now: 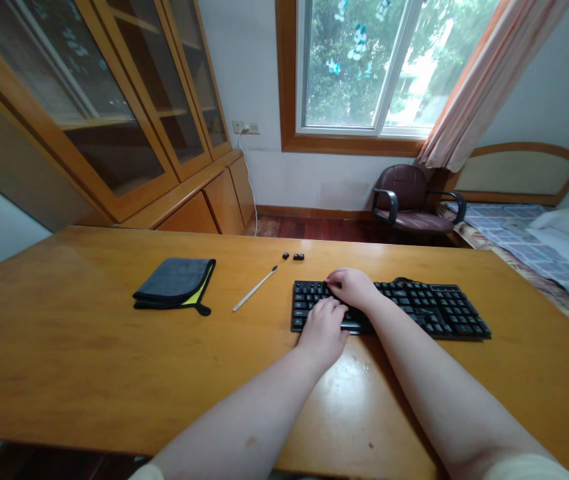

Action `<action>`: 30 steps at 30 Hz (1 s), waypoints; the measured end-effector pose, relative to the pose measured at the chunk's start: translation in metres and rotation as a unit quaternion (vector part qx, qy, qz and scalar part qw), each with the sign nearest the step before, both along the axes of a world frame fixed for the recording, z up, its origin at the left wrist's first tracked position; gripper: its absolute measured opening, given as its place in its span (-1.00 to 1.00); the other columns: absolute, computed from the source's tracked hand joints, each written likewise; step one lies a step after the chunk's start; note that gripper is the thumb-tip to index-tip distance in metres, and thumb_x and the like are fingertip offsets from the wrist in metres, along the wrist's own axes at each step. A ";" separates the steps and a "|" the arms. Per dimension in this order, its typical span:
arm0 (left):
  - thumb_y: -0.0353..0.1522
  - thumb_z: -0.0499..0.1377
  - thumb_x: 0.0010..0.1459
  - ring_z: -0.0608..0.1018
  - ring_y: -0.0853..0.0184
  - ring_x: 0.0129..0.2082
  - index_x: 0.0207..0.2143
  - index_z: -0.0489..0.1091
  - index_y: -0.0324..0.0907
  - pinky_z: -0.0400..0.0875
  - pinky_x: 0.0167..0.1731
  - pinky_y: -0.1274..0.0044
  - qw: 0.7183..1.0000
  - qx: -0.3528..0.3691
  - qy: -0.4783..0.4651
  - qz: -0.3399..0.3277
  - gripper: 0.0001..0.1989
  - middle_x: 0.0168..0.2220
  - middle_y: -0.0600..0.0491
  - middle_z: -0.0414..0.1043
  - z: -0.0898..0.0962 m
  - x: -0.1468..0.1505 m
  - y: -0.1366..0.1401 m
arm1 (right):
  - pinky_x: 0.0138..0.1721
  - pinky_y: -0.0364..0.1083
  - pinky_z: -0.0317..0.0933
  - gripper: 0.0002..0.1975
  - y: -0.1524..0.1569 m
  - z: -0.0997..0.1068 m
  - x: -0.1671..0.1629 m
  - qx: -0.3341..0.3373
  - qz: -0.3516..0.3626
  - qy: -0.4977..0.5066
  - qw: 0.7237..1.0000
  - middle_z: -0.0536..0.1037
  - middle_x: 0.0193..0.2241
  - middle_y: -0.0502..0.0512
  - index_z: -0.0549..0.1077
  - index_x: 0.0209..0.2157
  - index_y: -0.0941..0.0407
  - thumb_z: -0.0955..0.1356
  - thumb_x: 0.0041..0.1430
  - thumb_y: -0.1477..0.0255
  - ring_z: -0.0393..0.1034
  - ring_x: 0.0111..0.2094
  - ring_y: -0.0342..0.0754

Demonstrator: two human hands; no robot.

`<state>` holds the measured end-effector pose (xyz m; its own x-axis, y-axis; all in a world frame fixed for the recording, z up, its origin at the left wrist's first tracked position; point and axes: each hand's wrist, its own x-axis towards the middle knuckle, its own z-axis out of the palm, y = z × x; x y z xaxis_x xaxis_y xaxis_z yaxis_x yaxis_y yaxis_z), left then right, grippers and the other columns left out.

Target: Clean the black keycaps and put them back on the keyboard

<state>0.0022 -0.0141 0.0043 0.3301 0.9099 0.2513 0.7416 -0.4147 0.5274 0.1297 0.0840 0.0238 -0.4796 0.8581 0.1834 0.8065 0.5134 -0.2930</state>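
Observation:
A black keyboard [429, 310] lies on the wooden table in front of me. My left hand [323, 328] rests on its lower left keys, fingers stretched over them. Just beyond it, my right hand [352, 288] is at the upper left rows with thumb and fingertips pinched together; whatever is between them is too small to make out. Small black keycaps [298, 257] lie past the keyboard's far left corner, with another loose keycap [285, 256] beside them. To the left lies a white-handled toothbrush [254, 289], its dark head pointing away from me.
A folded grey cloth [174, 283] with black edging and a yellow inside lies left on the table [89, 360]. Glass-door cabinets [134, 133] stand at the left. Beyond the table are a window, a maroon armchair [409, 197] and a bed [509, 223].

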 end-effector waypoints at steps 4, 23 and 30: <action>-0.14 0.25 -0.12 0.01 0.00 0.24 0.15 0.09 -0.26 -0.15 0.19 0.16 0.991 -0.006 0.085 0.104 -0.19 0.22 -0.21 0.02 -0.002 -0.001 -0.001 | -0.10 -0.18 0.22 -0.74 -0.003 0.005 0.002 -0.017 0.017 0.006 1.000 0.57 -0.22 0.02 0.54 -0.27 0.09 0.26 0.04 0.50 0.42 -0.18 -0.08; -0.02 0.14 -0.06 -0.11 -0.12 0.26 0.22 -0.05 -0.45 -0.27 0.17 0.10 0.982 -0.015 0.149 0.113 -0.05 0.25 -0.40 -0.15 -0.008 0.004 -0.001 | -0.10 -0.10 0.23 -0.77 0.051 0.007 -0.035 -0.031 -0.069 0.059 0.995 0.53 -0.16 0.04 0.49 -0.20 0.04 0.27 0.12 0.40 0.40 -0.15 -0.04; -0.01 0.15 -0.08 -0.11 -0.12 0.26 0.22 -0.06 -0.45 -0.27 0.18 0.09 0.982 -0.009 0.151 0.114 -0.04 0.25 -0.39 -0.14 -0.010 0.005 -0.002 | -0.11 -0.08 0.24 -0.57 0.093 -0.013 -0.062 -0.062 -0.082 0.023 0.994 0.51 -0.11 0.19 0.41 -0.04 0.14 0.36 0.03 0.29 0.40 -0.13 0.02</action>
